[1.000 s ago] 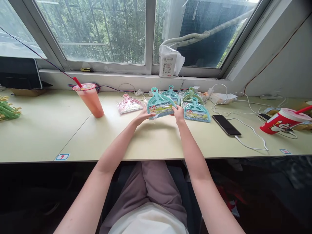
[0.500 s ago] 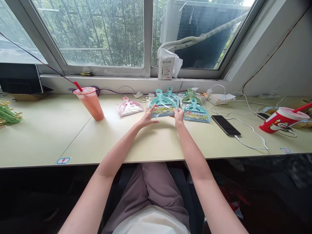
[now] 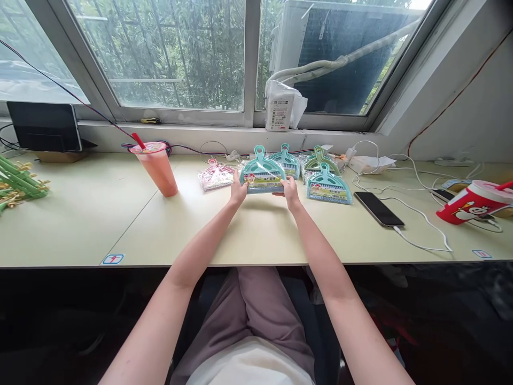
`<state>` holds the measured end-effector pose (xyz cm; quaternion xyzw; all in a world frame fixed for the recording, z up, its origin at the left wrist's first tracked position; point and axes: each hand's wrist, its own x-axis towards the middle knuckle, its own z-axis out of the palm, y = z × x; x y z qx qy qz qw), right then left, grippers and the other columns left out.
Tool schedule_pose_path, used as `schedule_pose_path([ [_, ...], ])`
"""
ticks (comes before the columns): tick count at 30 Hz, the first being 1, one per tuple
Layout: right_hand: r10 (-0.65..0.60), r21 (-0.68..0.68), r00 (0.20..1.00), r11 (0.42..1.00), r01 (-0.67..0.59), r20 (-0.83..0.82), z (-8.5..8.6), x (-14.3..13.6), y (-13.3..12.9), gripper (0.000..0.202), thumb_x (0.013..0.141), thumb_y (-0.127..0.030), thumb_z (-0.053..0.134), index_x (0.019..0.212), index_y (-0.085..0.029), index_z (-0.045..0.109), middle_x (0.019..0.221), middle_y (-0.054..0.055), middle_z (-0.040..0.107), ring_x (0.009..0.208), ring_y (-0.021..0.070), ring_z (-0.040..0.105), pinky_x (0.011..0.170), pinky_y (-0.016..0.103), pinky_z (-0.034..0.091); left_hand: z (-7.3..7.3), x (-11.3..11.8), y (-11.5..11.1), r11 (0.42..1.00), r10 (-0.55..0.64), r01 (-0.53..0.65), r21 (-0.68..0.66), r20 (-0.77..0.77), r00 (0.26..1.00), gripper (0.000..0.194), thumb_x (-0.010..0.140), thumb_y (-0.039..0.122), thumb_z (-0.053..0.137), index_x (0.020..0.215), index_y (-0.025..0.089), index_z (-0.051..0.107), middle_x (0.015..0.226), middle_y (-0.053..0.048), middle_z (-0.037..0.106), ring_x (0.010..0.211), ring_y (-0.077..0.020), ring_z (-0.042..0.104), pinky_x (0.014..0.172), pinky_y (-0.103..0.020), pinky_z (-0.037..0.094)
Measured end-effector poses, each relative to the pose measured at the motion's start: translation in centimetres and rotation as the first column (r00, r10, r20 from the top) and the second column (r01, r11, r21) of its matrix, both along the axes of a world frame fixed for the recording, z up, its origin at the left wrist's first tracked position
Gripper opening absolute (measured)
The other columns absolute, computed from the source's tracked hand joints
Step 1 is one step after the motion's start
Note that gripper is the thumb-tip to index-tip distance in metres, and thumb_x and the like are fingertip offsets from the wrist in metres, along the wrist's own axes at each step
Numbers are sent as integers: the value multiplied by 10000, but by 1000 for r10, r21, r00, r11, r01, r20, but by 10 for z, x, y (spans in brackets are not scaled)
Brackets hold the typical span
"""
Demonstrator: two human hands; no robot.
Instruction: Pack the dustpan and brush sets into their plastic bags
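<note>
A teal mini dustpan set (image 3: 263, 170) in clear plastic wrap, with a printed label and a handle loop at the top, is held up between both hands. My left hand (image 3: 239, 190) grips its left edge, and my right hand (image 3: 290, 191) grips the right edge near the lower corner. Behind it stands another wrapped teal dustpan (image 3: 287, 159). To the right, a wrapped teal dustpan (image 3: 327, 186) lies in front of a green one (image 3: 318, 156). A pink wrapped set (image 3: 215, 175) lies just left of my left hand.
An orange drink cup (image 3: 159, 172) with a red straw stands on the left. Right of the dustpans lie a black phone (image 3: 379, 209) with a white cable and a red cup (image 3: 467, 203). A tablet (image 3: 44, 126), green stalks (image 3: 20, 182) and a tissue pack (image 3: 279, 109) are around the edges.
My left hand has closed onto the left edge of the held dustpan set, its fingers spread before. The set has shifted slightly left relative to the others. The whole view has moved a little.
</note>
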<state>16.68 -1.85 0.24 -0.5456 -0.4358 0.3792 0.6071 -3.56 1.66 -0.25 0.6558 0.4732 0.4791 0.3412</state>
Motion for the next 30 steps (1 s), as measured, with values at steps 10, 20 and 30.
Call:
schedule_pose_path([
  [10,11,-83,989,997,1,146,-7,3,1,312,753,-243,699,1048,-169,627,1015,78,697,848,189,687,555,247,580,4,7,-13,993,109,-108,55,-7,994,849,845,53,470,1578,216,73,1485,-136,460,1384,-321,419,1164,-503,297],
  [20,5,-105,899,993,46,438,-13,-51,32,295,774,-339,716,1030,-195,684,897,38,738,655,167,721,575,244,535,10,-35,-3,938,324,-308,161,-81,943,854,802,2,435,1566,255,150,1436,-159,507,1281,-337,508,1030,-523,409],
  [30,14,-87,630,993,85,777,0,-153,102,333,763,-417,713,1030,-218,722,1182,130,645,1220,304,523,996,466,424,1,-99,18,743,667,-665,74,-164,727,602,854,48,409,1445,152,359,1329,-218,540,1307,-356,409,1009,-526,403],
])
